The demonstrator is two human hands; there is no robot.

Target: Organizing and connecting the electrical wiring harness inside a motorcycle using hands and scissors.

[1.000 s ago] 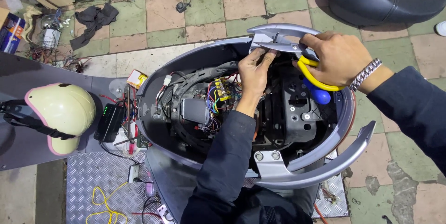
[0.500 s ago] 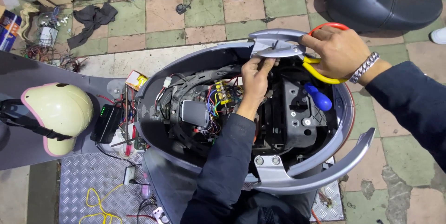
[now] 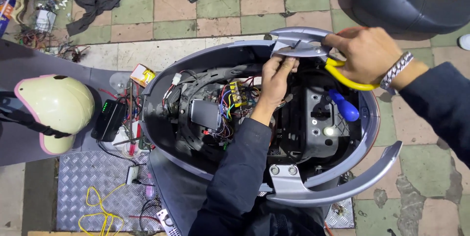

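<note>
At the far left a cream helmet (image 3: 55,111) lies on a grey panel, with a black charger (image 3: 108,119) and loose wires just beside it. Below them a metal tread plate (image 3: 93,177) carries a yellow cable (image 3: 100,206). The tiled floor (image 3: 171,1) above stays mostly bare apart from a dark rag (image 3: 93,2).

The scooter body (image 3: 161,99) opens wide in the middle, its curved rim walling in a crowded bay of coloured wires (image 3: 230,101) and a small grey box (image 3: 204,113). Room inside is tight; the left arm runs up through the gap between the wiring and the black frame.

The left hand (image 3: 275,77) presses its fingers up against the underside of the grey rear grab handle (image 3: 301,42) at the far rim, grip half curled on it. The right hand (image 3: 367,55) clamps that handle's right end from above, grip clenched, with yellow-handled pliers (image 3: 345,79) in the same fist. A blue screwdriver handle (image 3: 345,107) lies in the bay just below.
</note>
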